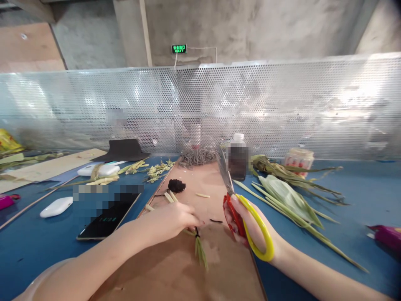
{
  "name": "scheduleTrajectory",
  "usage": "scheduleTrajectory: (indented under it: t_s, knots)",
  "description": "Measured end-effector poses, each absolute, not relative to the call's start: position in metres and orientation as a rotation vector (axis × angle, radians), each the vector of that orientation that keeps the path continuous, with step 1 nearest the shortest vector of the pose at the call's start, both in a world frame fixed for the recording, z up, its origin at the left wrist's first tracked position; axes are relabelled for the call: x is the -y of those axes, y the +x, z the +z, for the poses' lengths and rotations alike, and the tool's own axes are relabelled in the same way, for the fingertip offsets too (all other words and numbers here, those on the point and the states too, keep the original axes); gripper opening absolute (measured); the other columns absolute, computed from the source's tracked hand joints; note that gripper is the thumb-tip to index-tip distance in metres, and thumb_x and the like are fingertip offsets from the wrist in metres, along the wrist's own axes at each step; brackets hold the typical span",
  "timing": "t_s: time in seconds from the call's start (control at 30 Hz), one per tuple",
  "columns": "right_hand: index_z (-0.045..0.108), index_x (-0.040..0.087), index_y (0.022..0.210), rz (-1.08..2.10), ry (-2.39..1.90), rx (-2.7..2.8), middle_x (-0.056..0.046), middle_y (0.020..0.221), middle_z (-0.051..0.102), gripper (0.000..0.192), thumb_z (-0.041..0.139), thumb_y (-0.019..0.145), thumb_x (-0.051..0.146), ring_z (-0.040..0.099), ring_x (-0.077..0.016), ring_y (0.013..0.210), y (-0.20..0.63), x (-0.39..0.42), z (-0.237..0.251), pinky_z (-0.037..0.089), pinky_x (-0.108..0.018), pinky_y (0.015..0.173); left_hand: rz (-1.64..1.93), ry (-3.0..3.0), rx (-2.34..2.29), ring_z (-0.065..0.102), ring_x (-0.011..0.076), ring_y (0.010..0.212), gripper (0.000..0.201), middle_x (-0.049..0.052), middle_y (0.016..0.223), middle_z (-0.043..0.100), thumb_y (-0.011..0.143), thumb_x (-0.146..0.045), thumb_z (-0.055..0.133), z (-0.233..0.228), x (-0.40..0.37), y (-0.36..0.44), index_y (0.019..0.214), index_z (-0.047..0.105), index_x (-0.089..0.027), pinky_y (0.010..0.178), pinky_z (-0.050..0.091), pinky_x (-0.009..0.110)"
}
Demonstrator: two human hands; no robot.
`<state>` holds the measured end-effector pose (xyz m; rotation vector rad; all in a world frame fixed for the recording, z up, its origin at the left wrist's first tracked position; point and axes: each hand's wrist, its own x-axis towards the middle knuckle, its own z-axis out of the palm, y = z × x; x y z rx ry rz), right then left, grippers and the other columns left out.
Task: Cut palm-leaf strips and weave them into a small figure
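A thin bundle of tied green leaf strips (199,244) is being pinched steady by the left hand (173,219) — red-and-yellow-handled steel scissors (241,213) are being gripped at three o'clock by the right hand (255,228), blades raised clear.

Only one readable sign: green exit sign (179,49) glowing on the concrete wall (250,29) above the perforated metal screen (282,100), showing "EXIT" in small letters under a row of Chinese characters too small to make out. Bottle (238,156) at the far edge of the brown board (188,267), label pixelated, unreadable. Phone (108,219) lying on the blue bench (360,196) left of the board, showing faint greenish screen marks, not legible; patch above it pixelated too. Small packet (299,161) at the far right of the bench showing red print, too blurred to read.
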<state>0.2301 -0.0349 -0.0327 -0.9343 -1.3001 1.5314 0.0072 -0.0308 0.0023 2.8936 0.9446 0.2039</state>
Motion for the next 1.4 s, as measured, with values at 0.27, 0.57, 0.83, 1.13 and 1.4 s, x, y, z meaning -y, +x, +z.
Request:
scheduleTrajectory:
  t_s: [0.27,0.57,0.83,1.13,1.4]
  knots:
    - [0.041,0.020,0.071,1.555,-0.893,1.304,0.007,0.054,0.038,0.044,0.050,0.077,0.063,0.032,-0.0036,0.038,0.230,0.035,-0.032,0.021,-0.013,0.030,0.176,3.097,-0.866,0.063,0.0140,0.084,0.038,0.005,0.093,0.066,0.082,0.002,0.037,0.000,0.033,0.004,0.096,0.066,-0.019,0.072,0.045,0.021]
    - [0.038,0.020,0.071,1.550,-0.886,1.352,0.008,0.055,0.037,0.043,0.048,0.080,0.061,0.033,-0.0035,0.039,0.233,0.035,-0.032,0.021,-0.012,0.031,0.249,3.227,-0.905,0.061,0.0132,0.073,0.024,0.003,0.083,0.063,0.086,-0.005,0.040,0.000,0.031,0.002,0.088,0.061,-0.016,0.063,0.044,0.022]
    - [0.043,0.020,0.073,1.562,-0.943,1.539,0.007,0.053,0.036,0.043,0.046,0.080,0.062,0.032,-0.0054,0.039,0.251,0.015,-0.021,0.022,-0.014,0.029,0.468,3.102,-0.999,0.058,0.0096,0.070,0.019,0.002,0.083,0.060,0.089,-0.010,0.040,0.007,0.030,-0.002,0.083,0.058,-0.015,0.067,0.045,0.020]
    - [0.051,0.018,0.078,1.484,-1.148,2.125,0.004,0.059,0.041,0.038,0.054,0.078,0.057,0.036,-0.0065,0.047,0.295,0.012,0.028,0.024,-0.016,0.035,0.848,3.104,-0.815,0.058,0.0112,0.088,0.022,0.005,0.095,0.062,0.091,-0.011,0.038,0.021,0.041,-0.007,0.093,0.059,-0.016,0.080,0.048,0.023]
    - [0.058,0.015,0.086,1.668,-1.051,2.300,0.004,0.057,0.040,0.051,0.054,0.072,0.064,0.032,-0.0049,0.046,0.314,0.013,0.031,0.022,-0.018,0.037,1.093,3.026,-0.535,0.061,0.0134,0.090,0.023,0.007,0.095,0.066,0.089,-0.009,0.041,0.032,0.066,0.000,0.094,0.062,-0.017,0.084,0.051,0.026]
